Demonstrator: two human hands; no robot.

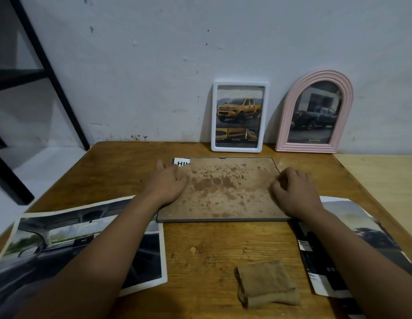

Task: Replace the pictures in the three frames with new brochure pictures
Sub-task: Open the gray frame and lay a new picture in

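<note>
Third frame lies face down mid-tabletop, stained backing up, a brochure corner peeking out beneath. Left hand presses flat, fingers relaxed; right hand curls at the edge, seemingly working a clip. Next: lift that backing.

Stained backing board flat on brochure; two frames apparently against wall.

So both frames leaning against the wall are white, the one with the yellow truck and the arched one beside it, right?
Not quite. The head view shows only the rectangular frame with the yellow truck is white; the arched frame beside it is pink. Both do lean against the wall.
</note>
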